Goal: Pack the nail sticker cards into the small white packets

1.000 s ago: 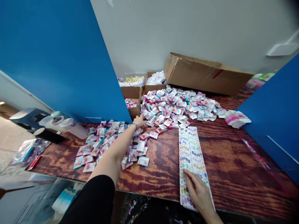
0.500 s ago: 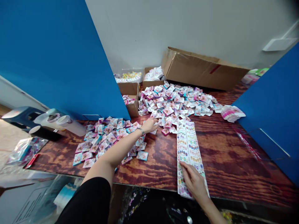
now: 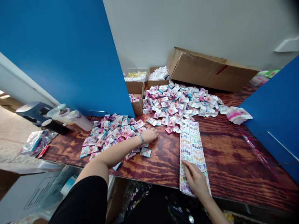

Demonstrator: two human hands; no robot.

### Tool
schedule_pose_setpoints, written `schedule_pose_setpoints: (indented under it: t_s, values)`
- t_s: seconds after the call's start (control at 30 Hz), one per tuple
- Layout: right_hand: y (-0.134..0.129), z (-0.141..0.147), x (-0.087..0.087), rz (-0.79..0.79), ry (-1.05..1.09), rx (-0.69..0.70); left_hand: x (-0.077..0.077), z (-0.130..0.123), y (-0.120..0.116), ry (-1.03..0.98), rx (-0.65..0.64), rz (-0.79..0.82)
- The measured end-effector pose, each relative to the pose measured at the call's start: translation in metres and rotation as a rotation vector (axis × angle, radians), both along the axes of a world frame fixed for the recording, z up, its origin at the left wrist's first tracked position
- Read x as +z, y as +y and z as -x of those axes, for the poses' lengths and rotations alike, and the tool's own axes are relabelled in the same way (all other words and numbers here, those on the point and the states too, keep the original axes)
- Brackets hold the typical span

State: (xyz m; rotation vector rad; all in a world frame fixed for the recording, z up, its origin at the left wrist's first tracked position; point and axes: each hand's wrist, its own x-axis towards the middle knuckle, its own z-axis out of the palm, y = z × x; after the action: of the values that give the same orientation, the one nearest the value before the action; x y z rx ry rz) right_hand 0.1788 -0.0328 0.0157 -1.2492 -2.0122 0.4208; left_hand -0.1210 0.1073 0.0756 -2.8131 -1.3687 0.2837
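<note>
My left hand is over the wooden table, palm down, at the right edge of a pile of small printed boxes. Its fingers are bent, and whatever may be beneath them is hidden. A larger heap of small packets lies beyond it. Long sheets of colorful oval stickers lie stacked to the right, reaching the front edge. On their lower part rests my right hand, thumb and fingers together at the left edge of the sheets.
A large cardboard box stands behind the heap, beside smaller open boxes. Bottles and a black cylinder stand at the left. Blue panels flank the table. Crumpled pink-white packaging lies at right.
My left hand has drawn back from the packet heap toward me. The view has shifted slightly to the left. My right hand remains on the sticker sheets.
</note>
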Motion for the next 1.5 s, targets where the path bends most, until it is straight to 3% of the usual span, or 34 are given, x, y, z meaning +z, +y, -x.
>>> schedule_pose_setpoints:
  t_s: [0.27, 0.5, 0.67, 0.83, 1.13, 1.37, 1.5]
  values:
    - [0.000, -0.001, -0.003, -0.026, -0.037, -0.003, -0.004, 0.009, -0.003, 0.049, 0.197, -0.036]
    - [0.000, -0.004, -0.006, -0.052, -0.059, 0.003, 0.010, 0.016, -0.013, 0.067, 0.163, -0.100]
    - [0.000, -0.004, -0.005, -0.061, -0.071, 0.004, 0.026, 0.052, -0.021, 0.099, 0.185, -0.191]
    - [0.000, -0.003, -0.003, -0.082, -0.079, 0.003, 0.031, 0.086, -0.024, 0.123, 0.252, -0.224]
    - [0.000, -0.006, -0.008, -0.047, -0.094, -0.012, 0.048, 0.130, -0.031, 0.084, 0.535, -0.271]
    - [0.001, -0.012, -0.010, -0.008, -0.117, -0.026, 0.062, 0.159, -0.031, -0.093, 0.690, -0.326]
    - [0.005, -0.016, -0.014, 0.020, -0.101, 0.025, 0.067, 0.188, -0.042, -0.280, 0.816, -0.446]
